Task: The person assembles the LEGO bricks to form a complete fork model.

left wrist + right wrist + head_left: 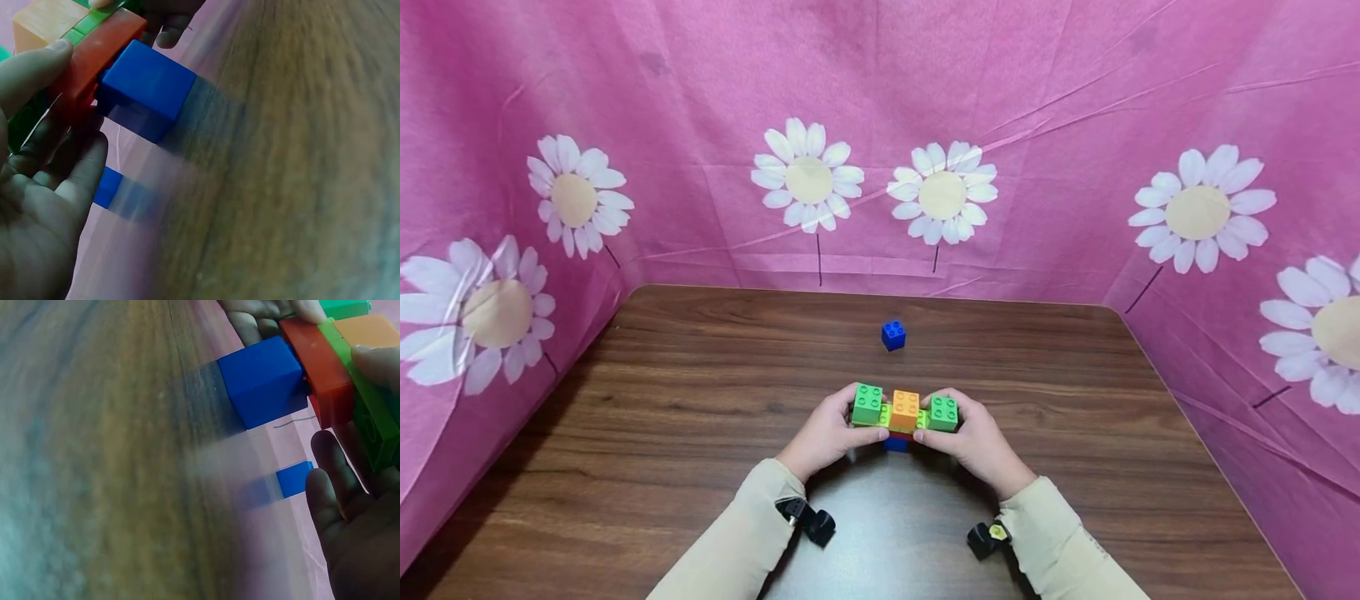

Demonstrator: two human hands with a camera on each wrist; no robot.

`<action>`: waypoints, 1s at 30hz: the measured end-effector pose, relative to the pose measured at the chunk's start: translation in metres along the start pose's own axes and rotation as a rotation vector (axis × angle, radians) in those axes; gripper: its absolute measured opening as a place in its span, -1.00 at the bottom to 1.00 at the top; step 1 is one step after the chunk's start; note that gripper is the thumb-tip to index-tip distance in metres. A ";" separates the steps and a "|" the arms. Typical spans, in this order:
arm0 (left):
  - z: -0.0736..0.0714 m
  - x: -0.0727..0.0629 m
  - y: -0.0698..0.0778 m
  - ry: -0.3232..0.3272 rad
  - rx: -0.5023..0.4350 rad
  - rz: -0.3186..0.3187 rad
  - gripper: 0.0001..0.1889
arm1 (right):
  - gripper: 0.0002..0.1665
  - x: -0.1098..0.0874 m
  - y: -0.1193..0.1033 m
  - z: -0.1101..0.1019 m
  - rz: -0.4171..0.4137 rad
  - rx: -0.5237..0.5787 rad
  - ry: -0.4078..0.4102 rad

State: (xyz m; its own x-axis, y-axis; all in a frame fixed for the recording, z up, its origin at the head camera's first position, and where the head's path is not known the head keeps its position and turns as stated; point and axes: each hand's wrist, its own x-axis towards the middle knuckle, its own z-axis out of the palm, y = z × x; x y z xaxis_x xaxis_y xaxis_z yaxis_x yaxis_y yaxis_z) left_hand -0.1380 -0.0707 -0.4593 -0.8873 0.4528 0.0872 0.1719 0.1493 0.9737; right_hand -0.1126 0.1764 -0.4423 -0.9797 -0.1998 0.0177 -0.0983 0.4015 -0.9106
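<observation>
In the head view, both hands hold one build of toy building bricks from either side. An orange brick [906, 410] sits at its top middle, with a green brick [867, 403] at the left end and another green brick [943, 413] at the right. These stand on a long lime-green brick [885, 415]. Under that come a red brick [106, 53] and, lowest, a blue brick [150, 81]. The left hand [830, 429] pinches the left half, its thumb along the near side. The right hand [976, 437] grips the right half likewise.
A single loose blue brick [893, 335] lies on the brown wooden table [715, 358], beyond the build. Pink cloth [880, 75] printed with white daisies surrounds the table's back and sides. A black wrist camera [808, 521] is strapped to the left sleeve, and another [985, 540] to the right.
</observation>
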 end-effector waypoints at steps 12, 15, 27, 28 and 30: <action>-0.002 -0.001 0.000 0.005 0.045 -0.003 -0.54 | -0.52 -0.002 -0.005 0.000 -0.006 0.019 -0.008; -0.002 0.000 -0.002 0.005 0.058 0.007 -0.53 | -0.52 -0.002 -0.005 0.000 -0.003 0.008 -0.012; -0.001 0.000 -0.001 -0.005 0.097 -0.022 -0.52 | -0.56 0.000 -0.003 0.000 -0.012 -0.027 0.007; -0.002 0.000 -0.001 -0.006 0.092 -0.021 -0.52 | -0.55 0.000 -0.003 0.001 -0.014 -0.026 0.006; -0.004 0.000 -0.002 -0.008 0.089 -0.014 -0.52 | -0.54 0.001 -0.002 0.002 -0.015 -0.024 0.001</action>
State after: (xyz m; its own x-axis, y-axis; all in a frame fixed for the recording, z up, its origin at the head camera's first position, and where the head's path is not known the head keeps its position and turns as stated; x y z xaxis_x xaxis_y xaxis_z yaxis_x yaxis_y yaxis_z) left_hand -0.1404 -0.0744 -0.4605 -0.8866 0.4570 0.0716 0.1972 0.2335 0.9521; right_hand -0.1126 0.1736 -0.4415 -0.9782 -0.2049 0.0322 -0.1175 0.4195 -0.9001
